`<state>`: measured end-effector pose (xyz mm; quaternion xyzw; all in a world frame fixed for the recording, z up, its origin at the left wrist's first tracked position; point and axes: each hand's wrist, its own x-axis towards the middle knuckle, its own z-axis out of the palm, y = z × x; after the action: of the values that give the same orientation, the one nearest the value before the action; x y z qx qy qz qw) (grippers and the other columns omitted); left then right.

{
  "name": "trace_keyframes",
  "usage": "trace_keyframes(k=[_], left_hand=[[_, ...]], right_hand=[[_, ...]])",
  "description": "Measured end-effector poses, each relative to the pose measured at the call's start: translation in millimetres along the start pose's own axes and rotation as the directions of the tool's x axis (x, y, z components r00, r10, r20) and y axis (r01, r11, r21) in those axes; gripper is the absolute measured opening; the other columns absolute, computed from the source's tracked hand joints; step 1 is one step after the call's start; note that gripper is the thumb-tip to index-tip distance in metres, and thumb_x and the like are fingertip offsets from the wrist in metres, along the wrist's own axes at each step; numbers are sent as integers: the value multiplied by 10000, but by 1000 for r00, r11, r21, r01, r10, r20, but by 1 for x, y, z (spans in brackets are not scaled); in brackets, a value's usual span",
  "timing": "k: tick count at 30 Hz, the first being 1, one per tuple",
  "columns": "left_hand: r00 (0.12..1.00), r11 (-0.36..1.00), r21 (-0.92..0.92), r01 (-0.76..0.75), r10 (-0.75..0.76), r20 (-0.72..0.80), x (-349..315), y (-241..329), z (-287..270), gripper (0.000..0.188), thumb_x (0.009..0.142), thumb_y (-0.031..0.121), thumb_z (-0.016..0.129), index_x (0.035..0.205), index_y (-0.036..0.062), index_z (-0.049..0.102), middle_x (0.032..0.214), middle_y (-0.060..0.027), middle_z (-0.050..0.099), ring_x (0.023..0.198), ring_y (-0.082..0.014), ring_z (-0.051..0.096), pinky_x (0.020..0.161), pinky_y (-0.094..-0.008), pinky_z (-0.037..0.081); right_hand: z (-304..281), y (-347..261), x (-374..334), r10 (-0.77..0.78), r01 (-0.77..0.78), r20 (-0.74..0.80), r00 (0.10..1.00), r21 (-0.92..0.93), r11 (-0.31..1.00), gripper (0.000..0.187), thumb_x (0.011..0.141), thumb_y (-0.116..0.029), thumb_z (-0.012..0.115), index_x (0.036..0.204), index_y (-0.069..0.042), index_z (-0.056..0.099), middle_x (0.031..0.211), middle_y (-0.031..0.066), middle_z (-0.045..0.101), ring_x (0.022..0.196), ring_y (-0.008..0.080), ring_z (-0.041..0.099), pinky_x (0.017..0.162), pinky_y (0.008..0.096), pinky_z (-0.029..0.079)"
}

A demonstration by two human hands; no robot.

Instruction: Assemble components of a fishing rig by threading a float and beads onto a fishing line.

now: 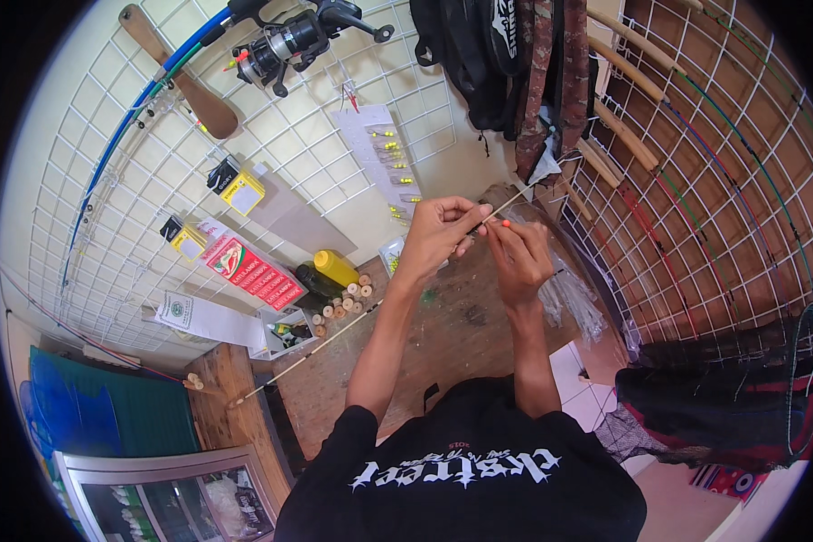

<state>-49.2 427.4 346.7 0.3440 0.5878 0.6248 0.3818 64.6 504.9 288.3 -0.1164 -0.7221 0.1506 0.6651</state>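
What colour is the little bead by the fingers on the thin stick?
The small bead on the thin pale stick is bright orange, seen best in the head view.

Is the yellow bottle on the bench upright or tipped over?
Tipped over. The yellow bottle lies on its side on the bench, next to a dark bottle that lies the same way.

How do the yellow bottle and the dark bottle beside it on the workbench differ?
The yellow bottle is bright and opaque; the dark bottle is blackish green. The yellow bottle lies nearer the wire grid wall, while the dark bottle lies nearer the row of cork pieces. The yellow one looks slightly stouter. Both lie side by side at the back of the wooden workbench, away from both hands.
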Motion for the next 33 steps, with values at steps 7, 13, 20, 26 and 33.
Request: trace_keyframes(k=[7, 13, 20, 26, 33], left_hand=[[1000, 999, 28, -16, 16, -3, 0, -3, 0, 238, 920, 216, 653, 880, -18, 627, 706, -28, 619, 471, -21, 409, 419, -178, 281], [999, 999, 17, -39, 39, 9, 0, -3, 1, 235, 936, 217, 628, 886, -12, 610, 718, -28, 618, 505, -14, 402, 449, -175, 287], [998, 997, 47, -63, 62, 22, 1, -6, 1, 226, 949, 214, 606, 914, -10, 598, 737, -30, 614, 542, -14, 423, 470, -172, 301], [998, 997, 48, -63, 63, 3, 0, -3, 1, 220, 948, 213, 608, 915, -3, 589, 726, -30, 609, 539, -15, 422, 468, -173, 302], [995, 995, -16, -96, 95, -24, 0, -3, 0, 194, 933, 177, 626, 947, -12, 583, 734, -65, 625, 520, -21, 422, 446, -174, 297]], right_hand=[[2, 0, 3, 62, -62, 7, 998, 68, 996, 213, 680, 31, 765, 873, -23, 694, 821, 63, 642, 700, 220, 587, 631, 333, 430], [2, 4, 0, 169, -175, 49, 984, 201, 964, 174, 722, 37, 736, 870, -34, 676, 821, 78, 680, 720, 232, 633, 657, 334, 456], [2, 3, -2, 296, -311, 93, 950, 281, 908, 140, 752, 32, 709, 873, -21, 660, 817, 77, 686, 701, 195, 645, 652, 306, 486], [4, 6, -6, 370, -385, 107, 923, 315, 867, 129, 753, 34, 703, 862, -10, 650, 808, 80, 683, 678, 162, 644, 623, 280, 496], [4, 2, -4, 329, -347, 109, 938, 296, 890, 153, 728, 48, 711, 857, -13, 654, 795, 75, 683, 664, 178, 640, 630, 290, 493]])
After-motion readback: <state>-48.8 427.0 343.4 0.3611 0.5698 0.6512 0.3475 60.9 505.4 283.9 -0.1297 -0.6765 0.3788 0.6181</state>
